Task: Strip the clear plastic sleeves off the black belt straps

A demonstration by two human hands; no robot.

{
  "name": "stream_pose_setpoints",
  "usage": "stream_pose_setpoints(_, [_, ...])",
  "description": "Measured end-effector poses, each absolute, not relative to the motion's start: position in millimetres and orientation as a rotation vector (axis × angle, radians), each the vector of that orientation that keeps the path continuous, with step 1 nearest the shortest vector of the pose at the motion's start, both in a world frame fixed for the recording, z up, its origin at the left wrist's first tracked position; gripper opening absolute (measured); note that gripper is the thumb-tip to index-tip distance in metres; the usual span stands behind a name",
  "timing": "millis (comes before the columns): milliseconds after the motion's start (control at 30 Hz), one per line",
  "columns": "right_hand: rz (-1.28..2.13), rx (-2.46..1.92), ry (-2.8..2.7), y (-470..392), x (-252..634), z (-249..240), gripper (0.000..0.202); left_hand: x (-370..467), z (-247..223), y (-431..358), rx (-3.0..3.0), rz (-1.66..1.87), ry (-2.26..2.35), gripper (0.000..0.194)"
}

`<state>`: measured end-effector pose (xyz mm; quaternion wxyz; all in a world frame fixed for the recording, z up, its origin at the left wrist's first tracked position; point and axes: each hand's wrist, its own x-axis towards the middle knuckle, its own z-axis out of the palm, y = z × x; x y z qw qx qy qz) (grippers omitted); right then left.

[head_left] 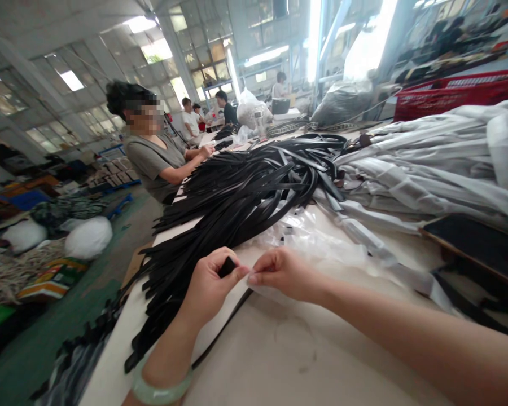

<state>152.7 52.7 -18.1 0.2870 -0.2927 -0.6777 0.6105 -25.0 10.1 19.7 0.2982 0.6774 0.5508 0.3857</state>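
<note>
My left hand is closed around a black strap, whose end pokes out between thumb and fingers. A thin black length hangs below the hands and runs down to the left over the pale table. Fingertips pressed together, my right hand pinches a thin clear plastic sleeve right beside my left fingertips. Beyond both hands lies a large pile of black straps. More clear plastic is spread on the table just past my right hand.
Straps in whitish wrapping are heaped at the right, near a dark board and a red basket. A person in grey stands at the table's left side. Bags lie on the floor at left.
</note>
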Motion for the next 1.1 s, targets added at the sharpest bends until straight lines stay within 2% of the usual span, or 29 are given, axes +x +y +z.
stream_pose_setpoints(100, [1.634, -0.844, -1.762, 53, 152, -21, 0.033, -24, 21, 11, 1.777, 1.058, 1.444, 0.022])
stream_pose_setpoints(500, [1.602, -0.874, -1.781, 47, 149, -19, 0.031, -20, 23, 8, 1.927, 0.998, 1.484, 0.027])
stream_pose_setpoints(867, [1.525, -0.958, -1.863, 47, 151, -12, 0.029, -18, 19, 7, 1.799, 1.05, 1.509, 0.036])
stream_pose_setpoints(967, [1.506, -0.957, -1.872, 50, 154, -10, 0.031, -22, 20, 8, 1.738, 1.061, 1.462, 0.036])
stream_pose_setpoints(1100, [1.429, -1.016, -1.869, 51, 156, -7, 0.043, -26, 22, 9, 1.682, 1.021, 1.387, 0.027])
